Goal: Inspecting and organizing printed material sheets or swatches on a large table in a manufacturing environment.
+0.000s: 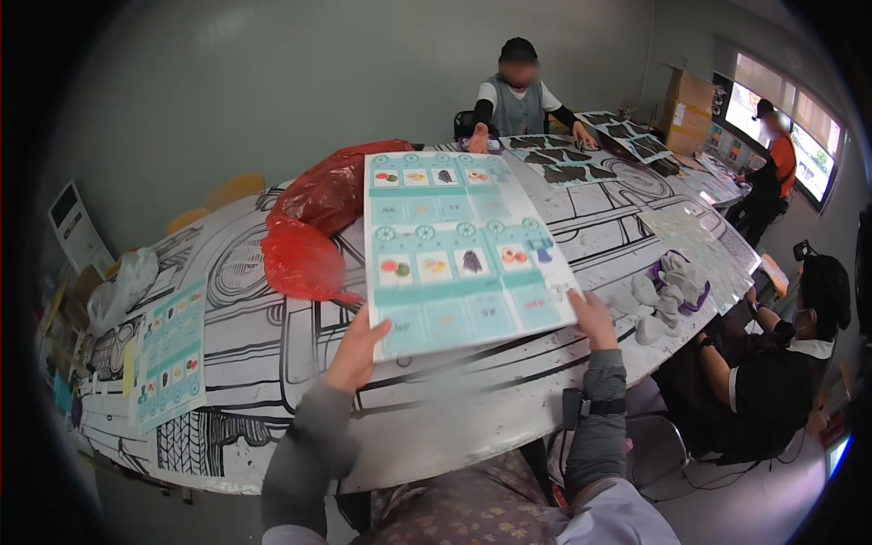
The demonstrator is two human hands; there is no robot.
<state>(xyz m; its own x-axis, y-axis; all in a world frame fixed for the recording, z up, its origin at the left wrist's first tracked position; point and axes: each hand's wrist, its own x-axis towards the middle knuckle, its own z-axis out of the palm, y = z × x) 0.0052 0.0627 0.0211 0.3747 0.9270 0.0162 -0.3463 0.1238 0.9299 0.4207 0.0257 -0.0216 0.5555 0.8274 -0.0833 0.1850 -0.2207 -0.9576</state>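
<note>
Sheets (445, 209), printed with fruit pictures and wheels on pale turquoise; apparently a thin stack; raised over the surface (418, 440), just right of the red bag (313, 259), whether touching it cannot be told.

Left hand (354, 354): clamped on the lower left corner of the sheets, thumb on top, nearer the person than the red bag.

Right hand (593, 320): clamped on the lower right edge, well right of the red bag.

Loose sheet (182, 359), similar print: flat, left of the red bag and nearer the person.

Purple basket (699, 292) with pale lumps (649, 318) in and beside it: far right of the red bag.

Risks, as judged: the far edge has no hand under it, so a loosened corner grip could let pages slide or droop; a leftward swing could snag the red bag; a low rightward one could scatter the lumps.
</note>
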